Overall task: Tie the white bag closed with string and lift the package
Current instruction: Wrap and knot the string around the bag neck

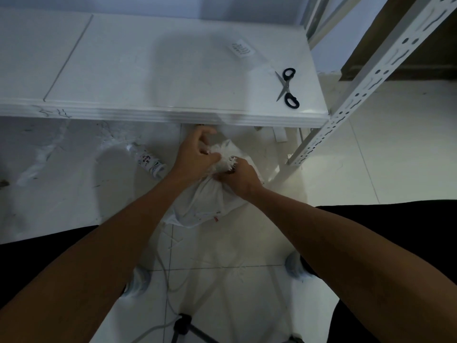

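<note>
A white bag [205,204] stands on the tiled floor just in front of a white table. Its top is gathered into a frayed bunch [228,158]. My left hand [195,154] pinches the gathered top from the left, fingers curled. My right hand [238,178] grips the bag's neck from the right, just below the bunch. A thin white string [163,266] trails from the bag down across the floor toward me. Whether string is wound round the neck is hidden by my hands.
Black-handled scissors [286,87] lie on the white table [153,70] at its right end, near a paper label [242,48]. A plastic bottle [148,160] lies on the floor left of the bag. A perforated metal shelf post [346,95] rises at right. A dark tripod [183,325] stands below.
</note>
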